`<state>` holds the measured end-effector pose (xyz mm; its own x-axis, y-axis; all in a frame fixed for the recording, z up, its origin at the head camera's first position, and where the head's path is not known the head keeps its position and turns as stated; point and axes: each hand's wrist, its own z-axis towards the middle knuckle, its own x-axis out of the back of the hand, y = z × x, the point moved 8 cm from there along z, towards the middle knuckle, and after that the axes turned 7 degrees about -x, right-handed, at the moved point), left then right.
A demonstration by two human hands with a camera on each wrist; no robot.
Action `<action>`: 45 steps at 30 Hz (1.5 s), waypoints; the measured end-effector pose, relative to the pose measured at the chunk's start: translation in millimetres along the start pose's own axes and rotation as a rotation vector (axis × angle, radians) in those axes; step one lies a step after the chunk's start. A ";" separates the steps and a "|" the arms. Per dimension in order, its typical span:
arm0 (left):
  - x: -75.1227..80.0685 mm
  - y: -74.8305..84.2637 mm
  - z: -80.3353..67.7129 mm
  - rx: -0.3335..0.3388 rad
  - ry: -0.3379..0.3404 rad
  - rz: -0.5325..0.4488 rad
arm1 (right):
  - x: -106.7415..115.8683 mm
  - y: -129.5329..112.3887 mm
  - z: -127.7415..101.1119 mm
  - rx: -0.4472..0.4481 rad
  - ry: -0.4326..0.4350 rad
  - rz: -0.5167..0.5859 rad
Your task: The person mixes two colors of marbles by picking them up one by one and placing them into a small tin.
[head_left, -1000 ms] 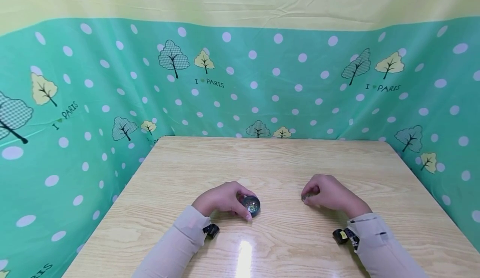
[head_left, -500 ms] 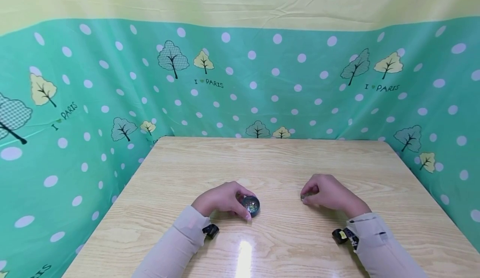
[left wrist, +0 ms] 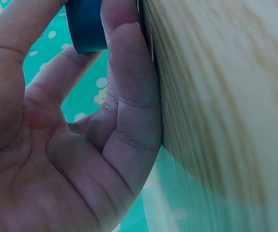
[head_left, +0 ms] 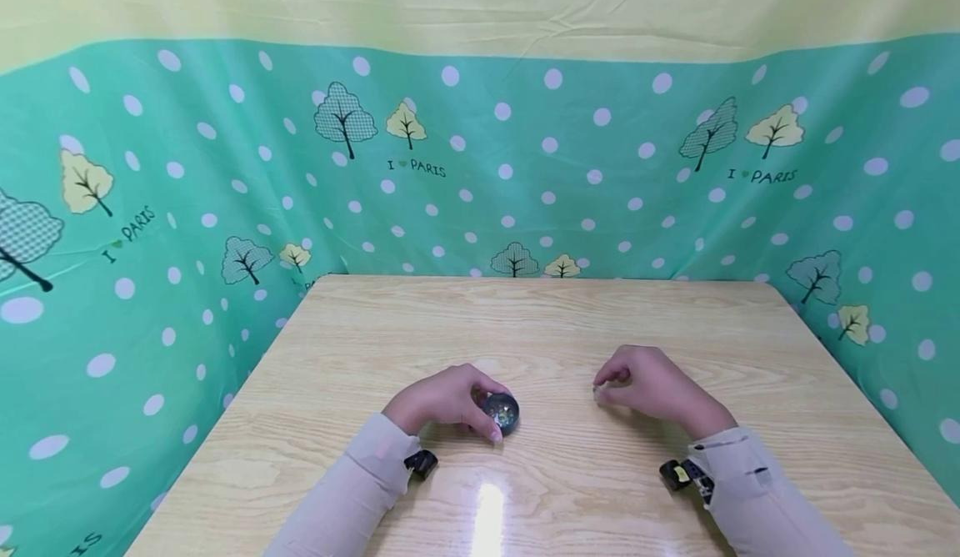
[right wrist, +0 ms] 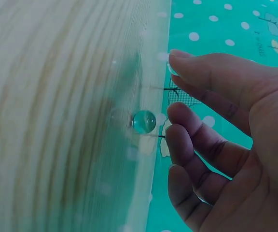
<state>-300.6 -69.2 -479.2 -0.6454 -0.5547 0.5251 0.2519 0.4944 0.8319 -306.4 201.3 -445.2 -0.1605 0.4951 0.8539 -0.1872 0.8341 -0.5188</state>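
My left hand (head_left: pixel 446 398) grips a small dark round container (head_left: pixel 504 413) between thumb and fingers, left of the table's middle. Its top shows small shiny coloured bits in the head view. In the left wrist view its smooth blue side (left wrist: pixel 87 24) shows between the fingers, and the lower fingers rest along the tabletop. Off to the right, my right hand (head_left: pixel 648 382) hovers low with fingers loosely bent. A clear glass marble (right wrist: pixel 144 122) sits on the wood just beyond its fingertips, apart from them in the right wrist view.
Both hands work over a light wood-grain table (head_left: pixel 540 315), which catches a bright light reflection near its front. A green and yellow curtain (head_left: pixel 480 165) with dots and trees hangs around the back and sides. Black wrist cameras (head_left: pixel 422 463) sit at the sleeves.
My right hand has shifted slightly left and away from me. The marble, earlier between its thumb and finger, is now a little further left at the fingertips. My left hand stays put.
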 end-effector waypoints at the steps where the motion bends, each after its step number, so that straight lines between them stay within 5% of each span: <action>1: 0.0 -0.1 -0.1 0.001 0.001 -0.001 | 0.0 -1.3 0.0 0.003 0.003 0.000; 20: -0.7 2.2 -1.1 0.002 0.010 0.016 | -6.6 -24.3 -4.6 0.073 0.028 0.016; 30: -3.0 7.6 0.5 -0.010 0.032 0.129 | -11.8 -34.5 -5.5 0.073 0.039 0.037; 38: -14.7 29.9 6.6 -0.096 0.057 0.254 | -15.4 -43.8 -8.1 0.112 0.036 0.040; 45: -17.1 34.0 6.0 -0.048 0.064 0.271 | -19.6 -47.4 -7.7 0.125 0.034 0.004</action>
<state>-285.3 -38.9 -460.9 -0.5033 -0.4485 0.7386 0.4441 0.5990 0.6663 -286.9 154.0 -437.1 -0.1286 0.5083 0.8515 -0.3063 0.7963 -0.5216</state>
